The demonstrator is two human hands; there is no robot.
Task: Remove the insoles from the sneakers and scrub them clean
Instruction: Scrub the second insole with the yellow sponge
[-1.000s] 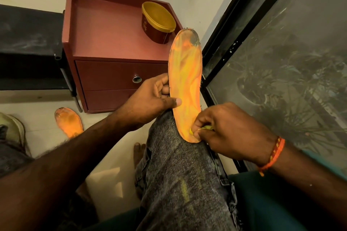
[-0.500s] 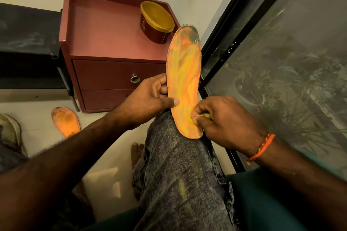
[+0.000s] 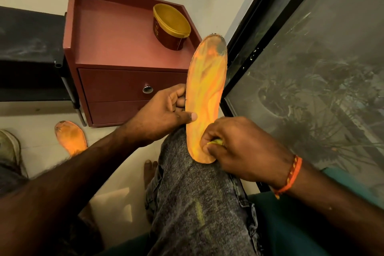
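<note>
My left hand [image 3: 164,113] pinched the long orange foam insole [image 3: 204,97] steady on my grey-jeaned knee [image 3: 187,172]; my right hand [image 3: 239,147] gripped a small yellow scrubber [image 3: 216,142] against its heel.

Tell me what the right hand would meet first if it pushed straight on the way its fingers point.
The insole: the right hand already presses its yellow scrubber against the heel end.

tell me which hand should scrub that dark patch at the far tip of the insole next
Right, probably. The right hand already pinches the yellow scrubber against the insole near its heel end, while the left hand grips the insole's edge, steadying it on the knee.
</note>
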